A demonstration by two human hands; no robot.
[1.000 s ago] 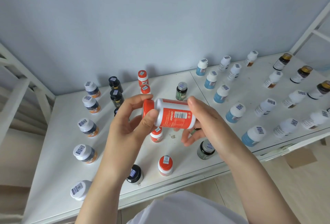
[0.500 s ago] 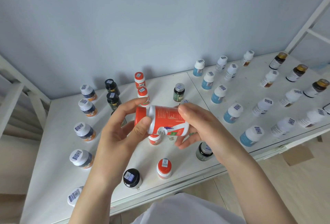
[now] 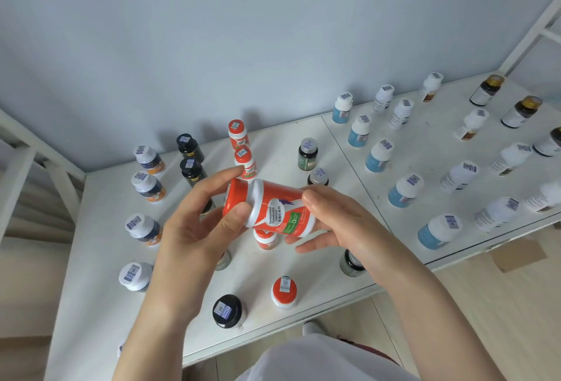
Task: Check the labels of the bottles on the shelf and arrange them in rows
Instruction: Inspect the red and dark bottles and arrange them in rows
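Note:
An orange and white bottle (image 3: 273, 207) lies on its side in the air above the white shelf (image 3: 97, 304), its orange cap pointing left. My left hand (image 3: 197, 229) grips the cap end with thumb and fingers. My right hand (image 3: 337, 222) holds the bottom end, fingers curled beneath it. The label with a green patch faces up. Several orange-capped bottles (image 3: 238, 134) stand in a line behind and below the held one, one (image 3: 283, 289) near the front edge.
White-capped bottles (image 3: 145, 160) stand in a column at the left, black ones (image 3: 189, 145) beside them. A black-capped bottle (image 3: 227, 311) sits near the front edge. Rows of blue bottles (image 3: 378, 154), white bottles (image 3: 458, 175) and brown bottles (image 3: 487, 89) fill the right shelf panel.
The bottle has been rotated in both hands: the barcode side turned away and the label with the green patch came up. The hands stayed in about the same place.

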